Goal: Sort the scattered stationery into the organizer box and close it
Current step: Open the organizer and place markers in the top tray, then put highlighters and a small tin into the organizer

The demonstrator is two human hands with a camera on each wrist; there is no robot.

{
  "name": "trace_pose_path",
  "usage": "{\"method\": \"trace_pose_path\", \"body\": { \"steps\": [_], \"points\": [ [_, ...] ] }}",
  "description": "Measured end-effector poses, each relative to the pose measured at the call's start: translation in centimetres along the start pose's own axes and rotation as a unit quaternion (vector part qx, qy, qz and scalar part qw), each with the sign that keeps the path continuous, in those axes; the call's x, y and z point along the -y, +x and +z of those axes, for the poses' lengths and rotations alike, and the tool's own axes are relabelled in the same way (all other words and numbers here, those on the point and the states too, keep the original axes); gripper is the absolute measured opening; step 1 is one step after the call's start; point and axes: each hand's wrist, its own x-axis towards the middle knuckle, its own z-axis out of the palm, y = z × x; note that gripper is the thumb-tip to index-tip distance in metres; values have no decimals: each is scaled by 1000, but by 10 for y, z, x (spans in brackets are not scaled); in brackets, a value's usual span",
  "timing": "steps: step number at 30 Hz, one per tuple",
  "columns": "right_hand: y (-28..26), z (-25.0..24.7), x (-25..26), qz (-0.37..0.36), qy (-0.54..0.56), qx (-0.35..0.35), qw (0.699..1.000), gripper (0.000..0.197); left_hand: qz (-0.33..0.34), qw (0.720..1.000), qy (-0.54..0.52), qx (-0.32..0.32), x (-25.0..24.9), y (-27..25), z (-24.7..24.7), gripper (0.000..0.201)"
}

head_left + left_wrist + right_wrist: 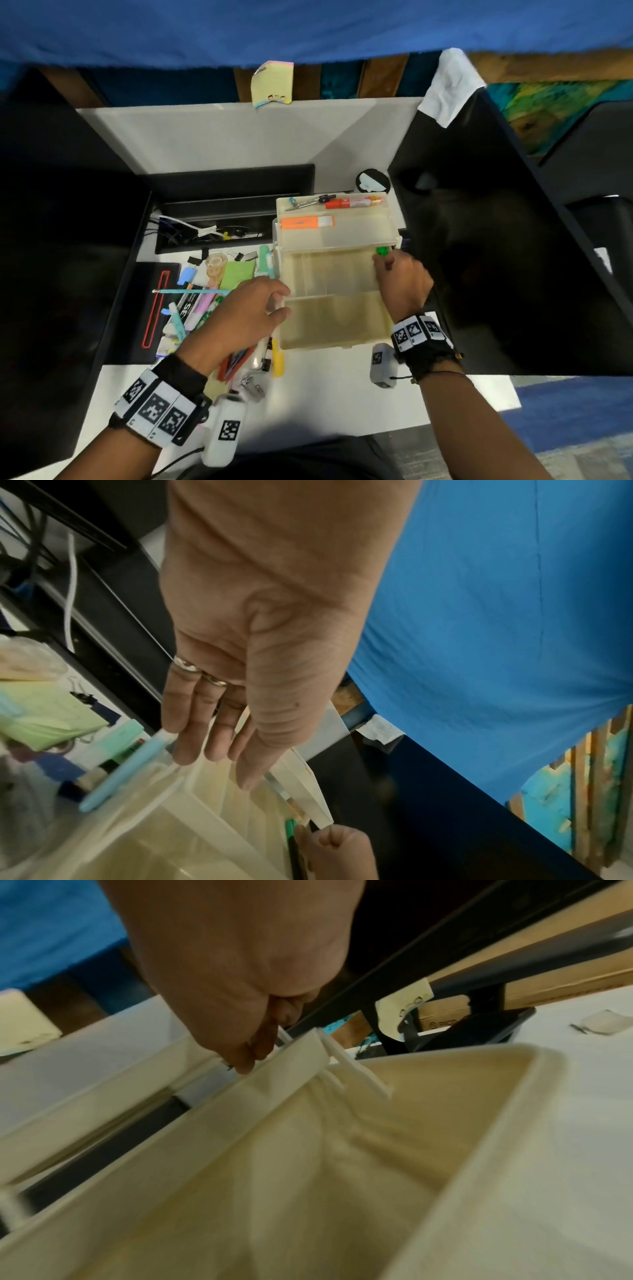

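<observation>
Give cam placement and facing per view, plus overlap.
Head: worn on the head, looks down at organizer box; both forearms show, left hand, right hand.
Left wrist: looks along straight fingers to the box's left rim.
Right wrist: looks along curled fingers into the box.
Shared: head and left wrist both show the green marker.

This is an office desk. The white worktop (342,387) has a black cable tray (212,226) with wires at its far edge, and dark monitor screens (496,240) stand at both sides. A sticky note (272,84) hangs on the white divider panel (239,137) behind.
</observation>
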Motion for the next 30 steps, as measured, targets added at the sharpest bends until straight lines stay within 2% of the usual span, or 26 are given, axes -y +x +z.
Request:
{"method": "trace_pose_path", "body": {
  "steps": [3, 5, 10, 13, 15, 16, 19, 26, 30],
  "points": [
    [-36, 3, 12, -104, 49, 9, 993, 31, -22, 1000, -7, -11, 23, -15, -10, 22],
    [-72, 7, 27, -179, 98, 36, 978, 28, -45, 999, 8, -13, 44, -25, -14, 23],
    [-144, 32, 57, -317, 124, 191, 921, 17, -104, 993, 57, -1, 91, -53, -23, 27],
    [-160, 46, 71, -327, 83, 281, 898, 13, -146, 987, 62, 24, 113, -68, -26, 10],
    [-166, 55, 83, -345, 50, 317, 882, 13, -167, 981, 101, 21, 128, -74, -25, 24],
    [-170, 59, 89, -359, 35, 325, 874, 13, -177, 978, 110, 21, 132, -76, -24, 26],
    [-179, 70, 107, -385, 11, 328, 862, 20, -196, 969, 139, 56, 145, -83, -17, 12],
    [-190, 84, 143, -427, -5, 330, 842, 32, -230, 957, 149, 96, 156, -94, 15, 51],
    [-190, 88, 151, -425, -2, 337, 840, 21, -246, 948, 185, 80, 152, -96, 33, 61]
  ]
}}
